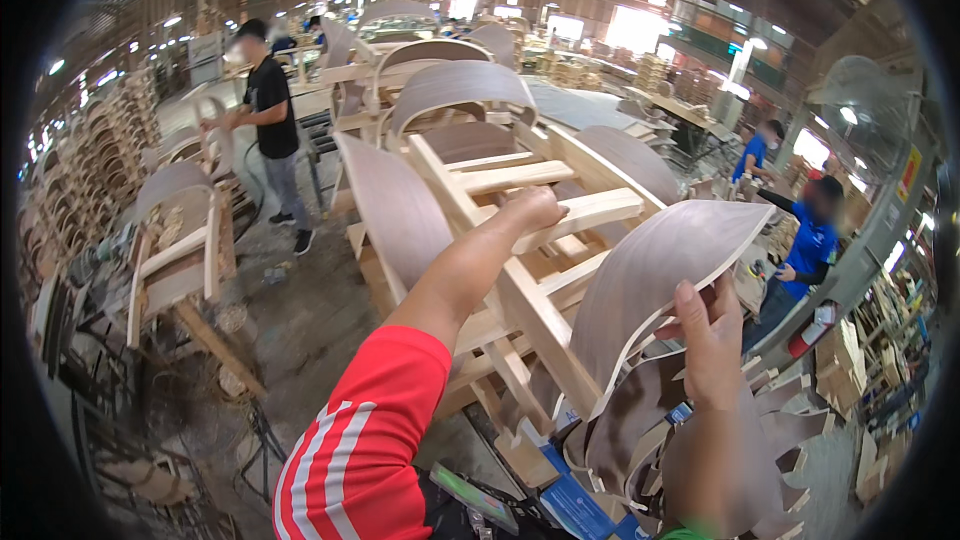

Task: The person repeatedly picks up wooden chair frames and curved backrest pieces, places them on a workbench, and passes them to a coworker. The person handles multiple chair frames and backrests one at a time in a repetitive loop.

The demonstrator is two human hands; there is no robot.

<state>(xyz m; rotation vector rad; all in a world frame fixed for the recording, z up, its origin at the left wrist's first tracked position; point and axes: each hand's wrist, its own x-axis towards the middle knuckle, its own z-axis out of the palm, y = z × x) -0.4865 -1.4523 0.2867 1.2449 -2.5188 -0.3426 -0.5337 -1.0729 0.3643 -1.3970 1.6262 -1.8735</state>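
My left hand (540,210) is closed around a pale wooden rail (595,212), which lies across a light wooden frame (505,305) with several crosspieces. At the near right, my right hand (712,335) grips the lower edge of a curved grey-brown plywood panel (665,258), thumb on the near face; some of its fingers are hidden behind the panel. The panel stands tilted against the frame's right side. Another curved panel (395,202) leans at the frame's left, and more curved chair pieces (465,90) stand beyond it.
Below my right arm is a pile of curved panels (625,430) beside blue packaging (580,510). A chair frame (175,240) stands at the left, near tall stacks of curved parts (90,160). One person (268,110) works at far left, two in blue (808,250) at right.
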